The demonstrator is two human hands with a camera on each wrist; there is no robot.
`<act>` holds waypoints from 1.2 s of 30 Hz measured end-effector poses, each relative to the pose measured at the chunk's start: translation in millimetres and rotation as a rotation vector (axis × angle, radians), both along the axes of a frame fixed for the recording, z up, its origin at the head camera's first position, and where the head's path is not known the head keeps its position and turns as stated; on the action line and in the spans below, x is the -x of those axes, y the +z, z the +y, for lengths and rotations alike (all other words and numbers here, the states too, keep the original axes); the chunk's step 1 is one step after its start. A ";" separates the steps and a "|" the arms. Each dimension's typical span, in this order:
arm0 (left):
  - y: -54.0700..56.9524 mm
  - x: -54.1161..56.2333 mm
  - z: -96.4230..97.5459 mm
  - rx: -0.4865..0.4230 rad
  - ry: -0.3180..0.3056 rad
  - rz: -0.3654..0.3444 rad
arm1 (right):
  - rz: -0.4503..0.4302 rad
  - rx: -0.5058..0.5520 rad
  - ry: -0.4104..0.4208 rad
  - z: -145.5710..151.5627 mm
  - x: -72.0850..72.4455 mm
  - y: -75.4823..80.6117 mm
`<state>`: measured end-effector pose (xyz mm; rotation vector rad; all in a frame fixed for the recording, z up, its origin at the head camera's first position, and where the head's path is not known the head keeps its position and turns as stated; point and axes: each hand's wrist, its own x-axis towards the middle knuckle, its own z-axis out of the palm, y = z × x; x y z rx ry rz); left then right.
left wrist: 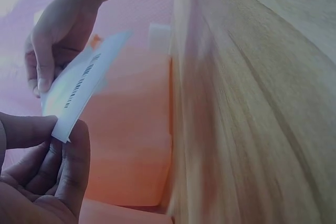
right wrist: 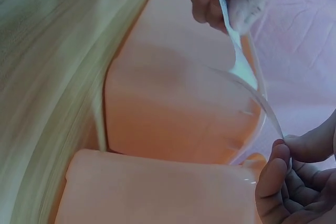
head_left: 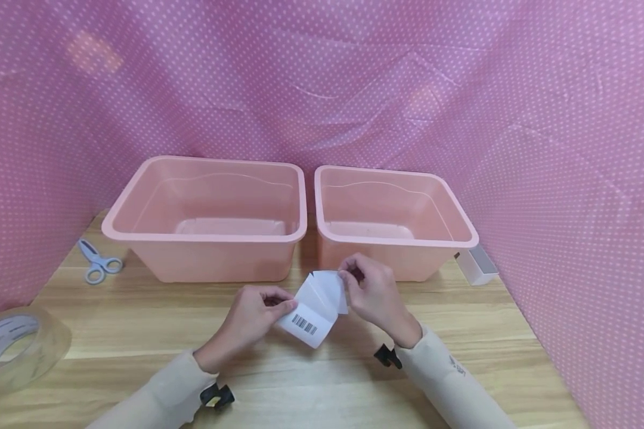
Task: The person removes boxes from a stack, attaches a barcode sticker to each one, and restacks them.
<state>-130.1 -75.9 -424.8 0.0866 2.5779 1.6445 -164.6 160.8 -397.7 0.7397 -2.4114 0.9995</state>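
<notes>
A white creased piece of thin card with a black barcode (head_left: 312,310) is held between both hands above the table, in front of the two bins. My left hand (head_left: 257,313) pinches its left edge between thumb and fingers. My right hand (head_left: 372,292) pinches the upper right part, where the card bends along a fold. In the left wrist view the barcode side of the card (left wrist: 84,82) faces the camera, with the right hand (left wrist: 63,30) at its far end. The right wrist view shows the card (right wrist: 244,69) nearly edge-on, curving between the two hands.
Two pink plastic bins stand side by side, a left bin (head_left: 214,256) and a right bin (head_left: 408,259). Light blue scissors (head_left: 99,262) lie at the left. A roll of clear tape (head_left: 53,342) sits front left. An open white box (head_left: 474,265) stands beside the right bin.
</notes>
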 end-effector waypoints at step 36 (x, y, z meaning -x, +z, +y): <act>-30.9 8.8 -4.2 0.195 -0.184 -0.115 | -0.179 0.187 -0.022 21.6 2.6 20.8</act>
